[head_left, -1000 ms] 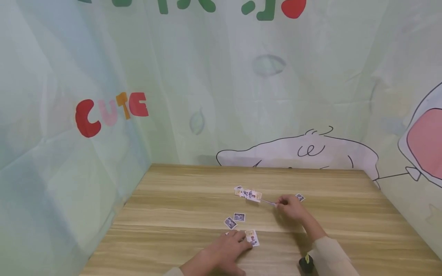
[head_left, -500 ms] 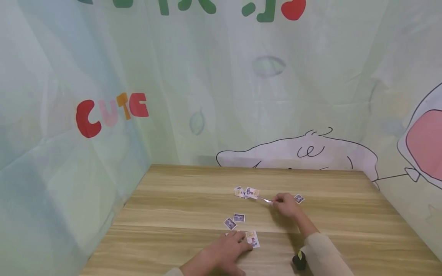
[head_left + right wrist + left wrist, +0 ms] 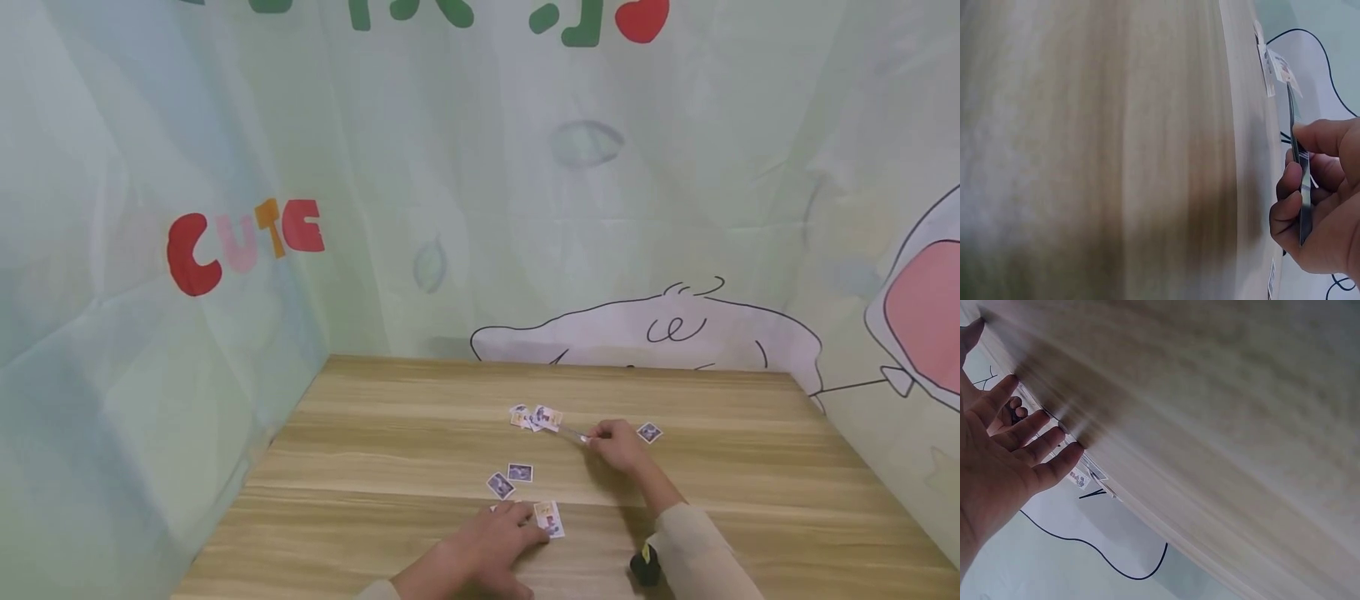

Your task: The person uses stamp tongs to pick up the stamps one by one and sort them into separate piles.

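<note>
My right hand [image 3: 618, 446] grips slim metal tweezers [image 3: 1303, 187], fingers curled around them and thumb on top. Their tip meets the edge of a small white-bordered picture card [image 3: 547, 417], tilted over the other cards [image 3: 519, 418] of a loose overlapping cluster near the back of the table. Toward the front, my left hand [image 3: 498, 542] lies palm down, fingers spread and fingertips on the wood, as the left wrist view shows. A card [image 3: 548, 520] with an orange patch sits at its fingers. Another card beneath that hand is mostly hidden.
Two dark picture cards [image 3: 520, 472] lie just beyond the left hand. One more dark card [image 3: 649, 432] is right of the right hand. A small black object [image 3: 645, 567] is by the right sleeve. Printed cloth walls [image 3: 525, 208] enclose the wooden table [image 3: 375, 467].
My right hand has shifted a little left with the tweezers, and the card at their tip has moved slightly left and back over the cluster. The left hand stays put.
</note>
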Demonstrator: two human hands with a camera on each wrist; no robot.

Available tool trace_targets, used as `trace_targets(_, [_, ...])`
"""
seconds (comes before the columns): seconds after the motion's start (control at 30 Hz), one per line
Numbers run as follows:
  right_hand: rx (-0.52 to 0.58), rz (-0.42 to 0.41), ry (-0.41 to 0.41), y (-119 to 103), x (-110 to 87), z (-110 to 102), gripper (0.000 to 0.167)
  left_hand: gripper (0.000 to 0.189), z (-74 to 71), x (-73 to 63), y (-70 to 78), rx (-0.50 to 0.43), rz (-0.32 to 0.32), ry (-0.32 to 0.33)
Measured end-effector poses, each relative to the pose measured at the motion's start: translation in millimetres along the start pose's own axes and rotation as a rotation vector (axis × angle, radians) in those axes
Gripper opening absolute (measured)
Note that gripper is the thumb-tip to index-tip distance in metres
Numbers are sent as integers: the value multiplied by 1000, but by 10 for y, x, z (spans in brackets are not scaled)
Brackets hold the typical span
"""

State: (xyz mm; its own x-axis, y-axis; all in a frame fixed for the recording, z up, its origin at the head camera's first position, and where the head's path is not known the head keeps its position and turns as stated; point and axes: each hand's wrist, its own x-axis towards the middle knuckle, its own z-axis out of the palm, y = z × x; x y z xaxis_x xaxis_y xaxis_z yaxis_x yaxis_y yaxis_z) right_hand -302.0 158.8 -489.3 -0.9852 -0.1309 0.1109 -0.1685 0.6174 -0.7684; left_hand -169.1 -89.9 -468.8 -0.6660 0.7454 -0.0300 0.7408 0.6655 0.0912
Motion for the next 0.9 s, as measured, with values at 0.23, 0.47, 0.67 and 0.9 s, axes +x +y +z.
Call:
trace_targets(0.23, [54, 92, 42, -16, 32, 3, 6, 69, -13, 20, -5, -6, -6, -22])
trace_targets(0.47, [31, 107, 60, -34, 52, 38, 6, 69, -10, 4, -2, 5, -3, -17])
trace_targets(0.67, [-23, 126, 47, -72, 27, 31, 6, 70, -15, 11, 4, 11, -1, -8])
trace_targets(0.9, [-68, 120, 41, -82, 7, 29, 6, 70, 1, 15, -2, -4, -13, -25])
